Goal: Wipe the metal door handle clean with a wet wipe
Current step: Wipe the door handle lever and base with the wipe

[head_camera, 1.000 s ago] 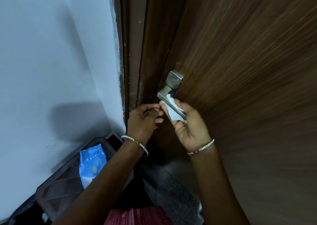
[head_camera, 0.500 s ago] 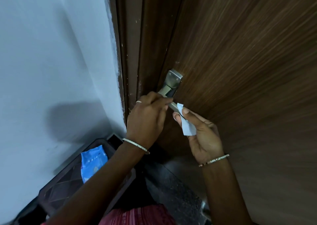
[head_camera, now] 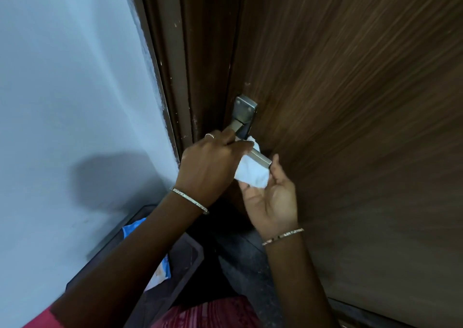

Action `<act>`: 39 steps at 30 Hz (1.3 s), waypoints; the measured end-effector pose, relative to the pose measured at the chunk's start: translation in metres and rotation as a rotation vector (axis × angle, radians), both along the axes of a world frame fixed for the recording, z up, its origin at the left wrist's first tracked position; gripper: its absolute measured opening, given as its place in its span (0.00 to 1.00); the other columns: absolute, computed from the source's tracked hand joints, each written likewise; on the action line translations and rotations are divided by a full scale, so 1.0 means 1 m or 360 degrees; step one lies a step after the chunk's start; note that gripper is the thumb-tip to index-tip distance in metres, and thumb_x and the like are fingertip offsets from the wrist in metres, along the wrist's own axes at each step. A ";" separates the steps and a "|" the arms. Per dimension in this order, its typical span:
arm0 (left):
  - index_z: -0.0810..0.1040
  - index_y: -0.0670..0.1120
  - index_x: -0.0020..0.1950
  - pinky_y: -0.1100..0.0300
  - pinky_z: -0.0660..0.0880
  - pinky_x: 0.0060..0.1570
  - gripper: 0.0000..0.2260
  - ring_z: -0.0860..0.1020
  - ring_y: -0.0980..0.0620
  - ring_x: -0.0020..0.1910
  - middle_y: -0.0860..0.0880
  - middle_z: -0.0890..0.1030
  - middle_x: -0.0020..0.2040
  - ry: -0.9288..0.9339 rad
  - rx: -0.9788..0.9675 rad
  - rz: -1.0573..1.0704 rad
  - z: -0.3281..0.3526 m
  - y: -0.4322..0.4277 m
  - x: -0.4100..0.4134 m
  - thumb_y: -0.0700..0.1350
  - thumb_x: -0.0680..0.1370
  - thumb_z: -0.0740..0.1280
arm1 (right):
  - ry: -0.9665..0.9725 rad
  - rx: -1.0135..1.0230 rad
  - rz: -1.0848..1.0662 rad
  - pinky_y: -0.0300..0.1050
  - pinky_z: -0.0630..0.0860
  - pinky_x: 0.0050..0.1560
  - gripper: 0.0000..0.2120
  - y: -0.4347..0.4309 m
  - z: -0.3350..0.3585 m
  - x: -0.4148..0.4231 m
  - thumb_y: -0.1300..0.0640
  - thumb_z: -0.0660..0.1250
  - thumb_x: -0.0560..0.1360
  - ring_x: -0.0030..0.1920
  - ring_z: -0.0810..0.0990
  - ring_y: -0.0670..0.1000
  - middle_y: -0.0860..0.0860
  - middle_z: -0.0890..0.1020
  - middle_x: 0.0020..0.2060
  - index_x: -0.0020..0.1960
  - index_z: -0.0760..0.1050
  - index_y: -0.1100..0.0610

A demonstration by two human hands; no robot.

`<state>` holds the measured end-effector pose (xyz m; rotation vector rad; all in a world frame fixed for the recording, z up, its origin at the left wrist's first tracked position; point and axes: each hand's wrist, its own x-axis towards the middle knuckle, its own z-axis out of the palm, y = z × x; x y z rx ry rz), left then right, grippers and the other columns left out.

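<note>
The metal door handle is mounted on the brown wooden door, and its lever slants down to the right. A crumpled white wet wipe is wrapped around and under the lever. My left hand grips the lever from above, its fingers over both lever and wipe. Just below, my right hand is palm up, with thumb and fingertips holding the wipe's lower part at the lever's free end.
The dark door frame meets a pale wall on the left. Below, a blue wipes packet lies on a dark plastic stool or crate, partly hidden by my left forearm. Dark floor shows underneath.
My left hand moved up from below the handle and closed over the lever. The wipe, held flat in my right hand, is now bunched around the lever.
</note>
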<state>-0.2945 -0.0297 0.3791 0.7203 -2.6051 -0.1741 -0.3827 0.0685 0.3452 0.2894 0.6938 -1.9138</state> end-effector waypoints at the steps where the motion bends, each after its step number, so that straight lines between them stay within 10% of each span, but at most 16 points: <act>1: 0.82 0.59 0.61 0.55 0.75 0.32 0.16 0.83 0.41 0.42 0.49 0.85 0.48 -0.0041 0.0062 0.0011 -0.001 0.001 0.003 0.46 0.76 0.66 | -0.0124 -0.0106 0.0003 0.52 0.73 0.68 0.24 -0.006 0.001 0.000 0.48 0.58 0.84 0.64 0.80 0.59 0.63 0.81 0.63 0.68 0.74 0.67; 10: 0.57 0.71 0.75 0.54 0.74 0.34 0.27 0.82 0.37 0.37 0.45 0.82 0.37 -0.0227 0.0127 0.0058 -0.005 0.006 0.020 0.55 0.76 0.48 | -0.0283 -0.0258 0.0209 0.54 0.61 0.78 0.24 -0.022 -0.007 -0.017 0.51 0.60 0.81 0.73 0.70 0.62 0.66 0.78 0.65 0.68 0.73 0.68; 16: 0.48 0.72 0.76 0.56 0.72 0.35 0.33 0.82 0.41 0.39 0.46 0.83 0.41 -0.0299 0.0242 0.0039 -0.009 0.005 0.021 0.52 0.75 0.56 | -0.0274 -0.0251 0.0199 0.56 0.54 0.81 0.30 0.002 -0.015 -0.028 0.48 0.55 0.82 0.78 0.62 0.63 0.66 0.65 0.76 0.75 0.64 0.70; 30: 0.49 0.73 0.75 0.60 0.71 0.33 0.37 0.78 0.49 0.35 0.56 0.79 0.31 -0.0237 0.0592 0.0005 -0.009 0.005 0.024 0.49 0.70 0.57 | -0.0496 -0.0456 0.0271 0.59 0.50 0.81 0.34 -0.002 -0.014 -0.025 0.43 0.56 0.81 0.79 0.60 0.64 0.67 0.64 0.76 0.77 0.61 0.68; 39: 0.71 0.59 0.72 0.60 0.71 0.30 0.28 0.66 0.56 0.23 0.53 0.70 0.23 0.0299 0.0915 -0.0059 -0.019 -0.005 0.022 0.40 0.74 0.63 | 0.0024 -0.0255 0.0145 0.54 0.68 0.74 0.19 0.006 -0.002 -0.034 0.65 0.63 0.74 0.69 0.77 0.58 0.63 0.78 0.66 0.63 0.77 0.69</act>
